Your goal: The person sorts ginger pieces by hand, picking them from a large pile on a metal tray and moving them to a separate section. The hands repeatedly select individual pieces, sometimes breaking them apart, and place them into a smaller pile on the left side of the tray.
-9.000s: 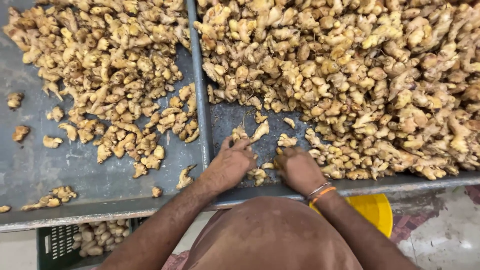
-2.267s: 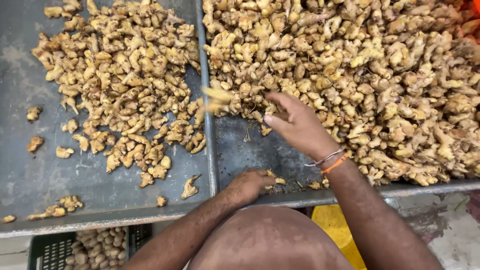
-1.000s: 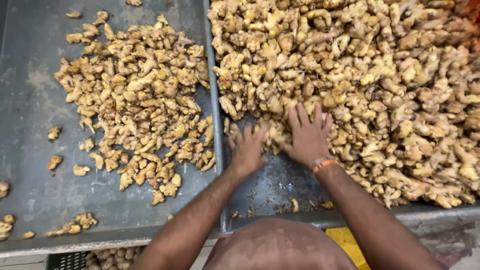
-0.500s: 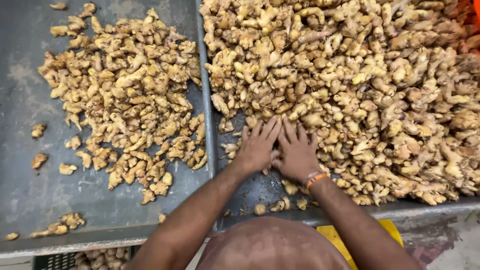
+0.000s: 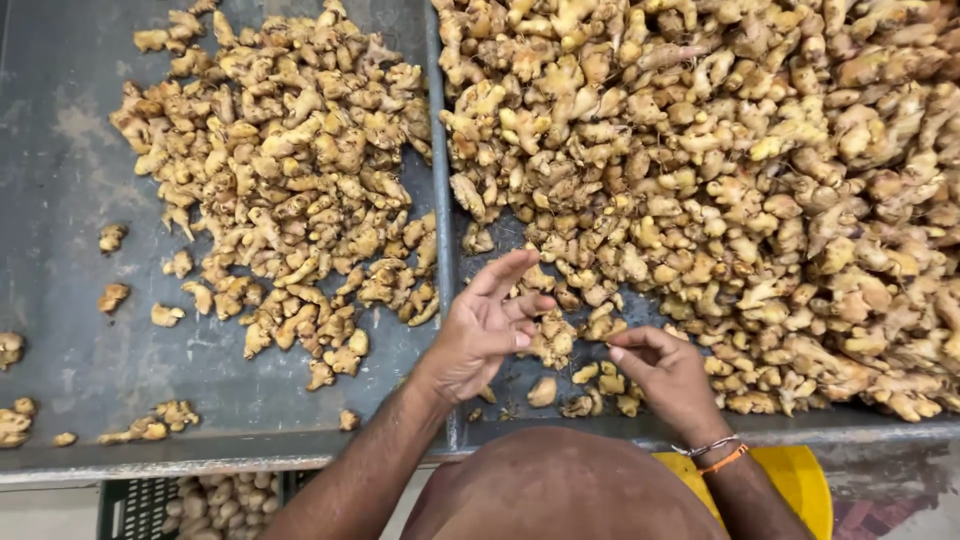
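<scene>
Ginger pieces (image 5: 585, 372) lie loose on the bare near strip of the right-hand metal tray (image 5: 520, 240), scattered between and just under the two hands. The left hand (image 5: 482, 335) hovers over the ridge where the two trays meet, palm turned up and fingers (image 5: 505, 272) spread and released, holding nothing that can be seen; a small knob of ginger sits just right of its fingertips. The right hand (image 5: 668, 372), to the right and slightly nearer, has its fingers curled inward with thumb and forefinger drawn together, but whether a piece is pinched there I cannot tell. Beyond both hands the big ginger heap (image 5: 720, 170) fills the far and right parts of that tray. On the left tray (image 5: 70, 330) a smaller ginger pile (image 5: 290, 190) spreads, with stray bits near its left edge. A yellow bucket (image 5: 800, 485) shows below the desk at near right, and a green crate (image 5: 150, 505) of ginger at near left.
</scene>
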